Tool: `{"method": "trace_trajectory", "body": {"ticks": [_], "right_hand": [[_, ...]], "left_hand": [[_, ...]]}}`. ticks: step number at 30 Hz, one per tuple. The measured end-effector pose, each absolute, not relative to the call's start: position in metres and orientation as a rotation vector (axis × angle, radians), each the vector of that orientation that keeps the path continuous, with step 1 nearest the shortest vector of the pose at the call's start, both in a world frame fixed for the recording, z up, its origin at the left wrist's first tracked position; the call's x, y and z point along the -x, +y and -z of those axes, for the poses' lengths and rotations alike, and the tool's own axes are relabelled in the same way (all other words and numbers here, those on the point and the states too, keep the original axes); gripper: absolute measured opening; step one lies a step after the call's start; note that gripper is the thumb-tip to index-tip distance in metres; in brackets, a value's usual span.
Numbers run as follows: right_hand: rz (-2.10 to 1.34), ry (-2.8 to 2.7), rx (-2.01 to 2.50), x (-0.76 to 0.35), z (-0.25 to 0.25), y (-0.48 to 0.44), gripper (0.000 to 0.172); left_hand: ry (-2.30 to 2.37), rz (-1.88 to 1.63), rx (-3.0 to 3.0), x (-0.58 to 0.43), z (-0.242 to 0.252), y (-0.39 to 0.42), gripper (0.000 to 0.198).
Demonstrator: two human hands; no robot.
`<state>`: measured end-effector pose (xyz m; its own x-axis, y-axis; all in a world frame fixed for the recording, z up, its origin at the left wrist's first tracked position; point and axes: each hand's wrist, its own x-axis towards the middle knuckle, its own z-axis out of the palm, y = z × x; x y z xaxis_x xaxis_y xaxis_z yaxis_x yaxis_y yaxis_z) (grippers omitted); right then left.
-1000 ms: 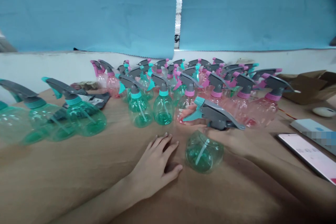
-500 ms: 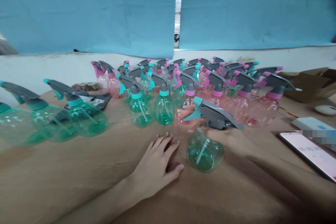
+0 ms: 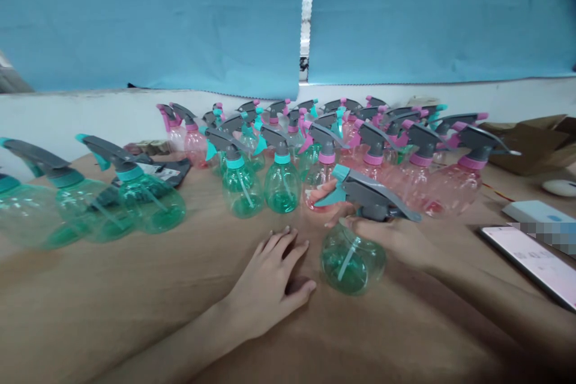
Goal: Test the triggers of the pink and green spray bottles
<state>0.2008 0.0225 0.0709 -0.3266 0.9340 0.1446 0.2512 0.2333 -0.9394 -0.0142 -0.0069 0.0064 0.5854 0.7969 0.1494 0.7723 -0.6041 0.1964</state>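
Holding right hand: Your right hand point(image 3: 387, 233) wraps the neck of the green spray bottle point(image 3: 353, 270); some fingers are hidden behind its spray head point(image 3: 366, 192). Clock places run from this bottle, 12 at the wall.
Resting left hand: Your left hand point(image 3: 265, 288) lies at 9 o'clock, palm down, fingers loosely spread, holding nothing.
Slipping neck: The body is rounded and looks smooth, so your bottle could slide if the grip around the neck slackens. It looks slightly tilted; you cannot tell here whether the base meets the table point(image 3: 135, 276).
Trigger: The turquoise trigger point(image 3: 335, 195) sits beside your fingers, so an accidental squeeze could work it, probably sending any spray toward 10 or 11 o'clock.
Crowded row: The pink bottles point(image 3: 450, 192) toward 1 and 2 and the green pair point(image 3: 282, 186) at 11 stand close together; a careless swing of your right hand could topple several.
Phone side: The phone point(image 3: 535, 258) lies flat at 3, beyond your right forearm; a wide elbow could push it.
Bottle material: Clear, tinted plastic, squat and bulbous, with a pale straight tube inside.
Head material: Opaque grey plastic, tapering to a long curved tail toward 3.
Surfaces: The table is brown and matte; the blue cloth point(image 3: 148, 18) at 12 hangs softly creased.
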Motion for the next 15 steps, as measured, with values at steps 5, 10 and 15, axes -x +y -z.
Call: {"method": "trace_trajectory", "body": {"ticks": [5, 10, 15], "right_hand": [[-1.119, -1.829, 0.974, -0.201, -0.077, 0.024, 0.021], [-1.089, -1.821, 1.004, -0.208, -0.069, 0.026, 0.017], [-1.138, -1.753, 0.984, -0.211, -0.064, 0.027, 0.012]], "left_hand": [[1.338, -0.342, -2.690, 0.014, -0.008, -0.007, 0.052], [1.340, -0.347, -2.694, 0.013, -0.007, -0.007, 0.050], [1.336, -0.365, -2.695, 0.014, -0.006, -0.006, 0.050]]}}
